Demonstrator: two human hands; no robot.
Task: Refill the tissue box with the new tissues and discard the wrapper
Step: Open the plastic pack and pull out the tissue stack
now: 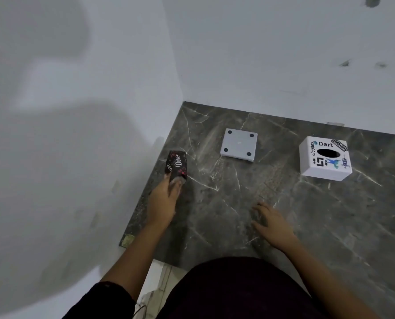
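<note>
My left hand (165, 199) grips a dark tissue pack (177, 164) with red marks and white lettering, near the left edge of the counter. A white tissue box (325, 158) with stickers and a dark oval opening stands at the right. Its white base plate (239, 144), with dark round feet at the corners, lies apart from it, in the middle at the back. My right hand (273, 224) hovers low over the counter with fingers spread, holding nothing.
The dark marble counter (284, 203) fits into a corner of white walls at the left and back. Its front edge runs close to my body, with pale floor tiles (156, 288) below at the left.
</note>
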